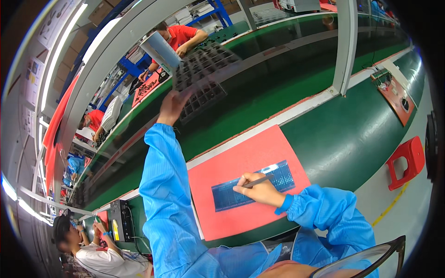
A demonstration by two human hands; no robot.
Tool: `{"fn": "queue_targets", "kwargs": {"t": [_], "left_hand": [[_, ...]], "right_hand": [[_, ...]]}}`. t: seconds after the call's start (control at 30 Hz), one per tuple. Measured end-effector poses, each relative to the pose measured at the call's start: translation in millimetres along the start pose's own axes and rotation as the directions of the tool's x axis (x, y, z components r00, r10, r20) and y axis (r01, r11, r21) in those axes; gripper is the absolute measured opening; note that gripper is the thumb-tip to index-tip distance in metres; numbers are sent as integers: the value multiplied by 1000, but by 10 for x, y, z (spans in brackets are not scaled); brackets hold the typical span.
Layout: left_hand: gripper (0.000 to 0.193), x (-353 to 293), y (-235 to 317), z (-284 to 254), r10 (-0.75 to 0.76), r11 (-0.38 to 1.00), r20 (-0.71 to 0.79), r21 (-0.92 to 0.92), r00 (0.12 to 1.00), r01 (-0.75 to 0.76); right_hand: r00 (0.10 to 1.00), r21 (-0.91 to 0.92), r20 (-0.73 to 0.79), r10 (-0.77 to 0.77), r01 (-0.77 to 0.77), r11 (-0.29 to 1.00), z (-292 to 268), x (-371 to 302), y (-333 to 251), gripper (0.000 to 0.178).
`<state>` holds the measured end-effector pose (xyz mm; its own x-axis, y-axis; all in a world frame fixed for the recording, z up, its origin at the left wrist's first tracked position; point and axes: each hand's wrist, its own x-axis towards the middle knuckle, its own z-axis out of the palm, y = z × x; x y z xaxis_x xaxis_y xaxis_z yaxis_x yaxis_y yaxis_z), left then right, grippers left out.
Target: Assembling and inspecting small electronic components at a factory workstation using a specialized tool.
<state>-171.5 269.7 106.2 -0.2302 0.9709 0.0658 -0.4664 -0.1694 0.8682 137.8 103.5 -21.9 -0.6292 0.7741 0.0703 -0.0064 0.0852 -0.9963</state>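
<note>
My left hand [172,105] reaches far out over the conveyor belt. Its fingers close on the near edge of a see-through plastic tray [204,69] with rows of dark compartments, tilted and smeared by motion. In my right hand [262,189] is a slim dark grey tool [257,181], possibly tweezers; its working tip is hidden. That hand rests over a shiny blue sheet [232,199] marked with rows of small pale shapes. Under the sheet lies a flat red mat [241,152] on the green worktop.
A pale metal post [344,51] rises at the belt [278,83]. To the right are an orange-brown board [394,99] with parts and a red stool [406,162]. Left stands a black box [121,220]. Co-workers [183,39] sit across the belt and at near left [99,255].
</note>
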Motion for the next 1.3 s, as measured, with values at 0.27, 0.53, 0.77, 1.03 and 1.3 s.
{"fn": "queue_targets", "kwargs": {"t": [0.27,0.53,0.77,1.03,1.3], "left_hand": [[12,-1294,-850,1092,-244,874,357,-322,902,364],[32,-2549,-1450,2276,-338,931,257,-50,905,362],[40,-2806,-2054,2478,-318,939,226,-58,921,339],[31,-2819,-2351,2443,-538,823,140,-124,831,554],[20,-2760,-2358,2467,-724,672,156,-60,671,739]], "right_hand": [[996,-39,-10,-93,93,995,9,1,-36,17],[905,-202,-168,-391,356,912,113,145,212,15],[991,31,-16,-131,132,991,7,75,129,17],[993,9,4,-117,117,993,6,43,74,18],[996,3,4,-86,86,996,15,65,52,16]]}}
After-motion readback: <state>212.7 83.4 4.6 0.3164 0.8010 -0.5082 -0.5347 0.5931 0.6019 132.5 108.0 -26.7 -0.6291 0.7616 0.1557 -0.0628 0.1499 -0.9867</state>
